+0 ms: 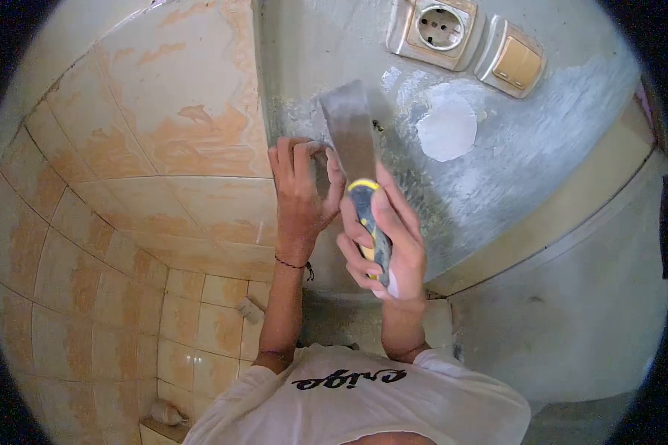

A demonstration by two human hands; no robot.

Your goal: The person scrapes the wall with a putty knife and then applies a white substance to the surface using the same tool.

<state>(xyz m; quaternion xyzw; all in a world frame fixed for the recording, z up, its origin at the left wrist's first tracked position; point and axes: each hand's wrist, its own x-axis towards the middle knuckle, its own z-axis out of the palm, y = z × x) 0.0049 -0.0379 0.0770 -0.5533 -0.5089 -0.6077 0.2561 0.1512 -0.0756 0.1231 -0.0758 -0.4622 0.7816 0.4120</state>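
Note:
My right hand [393,245] is wrapped round the black-and-yellow handle of a putty knife [356,141]. Its wide metal blade points up the wall, slightly blurred, with a brownish stain along it. My left hand [300,185] rests at the edge of the tiled part, fingers bent and the thumb curved apart from them, close to the blade's left side. Nothing shows in that hand. Behind both hands is a grey plastered wall [497,178] with rough, whitish scraped areas and a round white patch [447,127] right of the blade.
A wall socket [441,27] and a light switch [513,61] sit above right of the blade. Orange-and-cream tiles [178,126] cover the left side. A pale ledge [564,208] runs along the lower right. Down at the lower left lies a small bag-like object [168,412].

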